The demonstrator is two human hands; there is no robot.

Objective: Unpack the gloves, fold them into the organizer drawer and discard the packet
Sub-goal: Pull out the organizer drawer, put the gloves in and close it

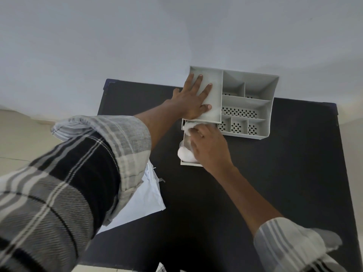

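Evidently the stowing step is in hand: the organizer (247, 103) at upper centre is steadied by the flat, open left hand (193, 97), the white gloves (185, 153) are pressed into the pulled-out drawer (191, 163) by the right hand (208, 146), and closing it, then discarding the packet (141, 203) at lower left on the tabletop (275, 173), is judged next

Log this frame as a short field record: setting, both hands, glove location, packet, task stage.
setting: grey organizer on black table
left hand: flat on organizer's solid top, bracing it
right hand: pressing white gloves into the open drawer
packet: white, on table under left sleeve, not discarded
task stage: gloves partly in, drawer open
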